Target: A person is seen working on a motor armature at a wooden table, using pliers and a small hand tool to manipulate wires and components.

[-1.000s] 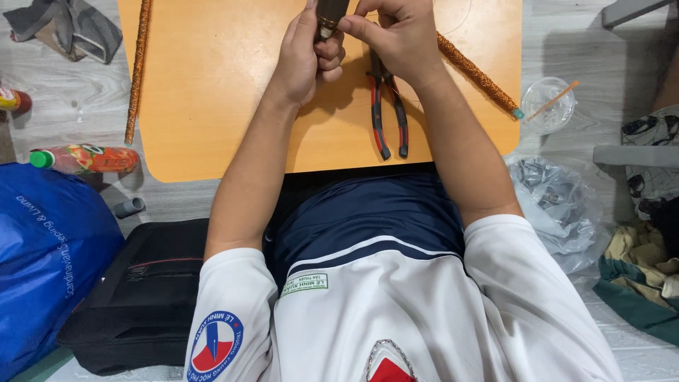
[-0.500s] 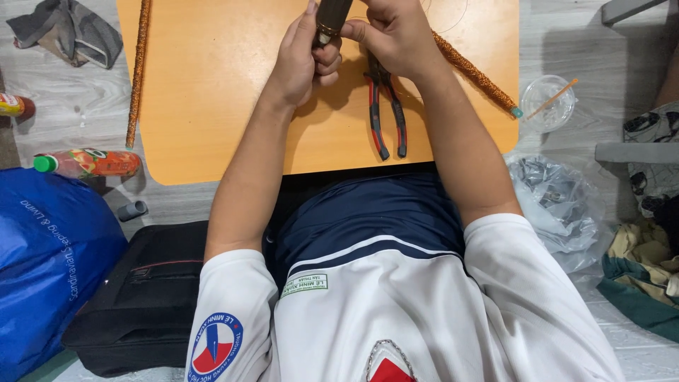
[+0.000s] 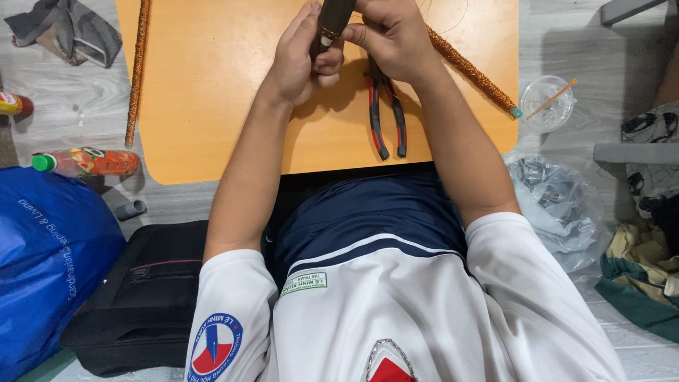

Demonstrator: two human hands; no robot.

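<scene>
Clear plastic cup (image 3: 545, 103) (stick inside)

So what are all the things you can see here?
Table: 1, orange, top middle.
Dark rod: 1, blackish, held in both hands.
Pliers: 1, red and black handles, on table under the hands.
Glittery sticks: 2, coppery, one at table's left edge, one at its right.
Bottle: 1, orange with green cap, floor left.
Blue bag: 1, bottom left.
Black bag: 1, beside blue bag.
Clear cup: 1, with a stick, floor right.
Plastic bag: 1, clear, right.
Grey cloth: 1, top left.
Left hand: 1, on rod.
Right hand: 1, on rod.
</scene>
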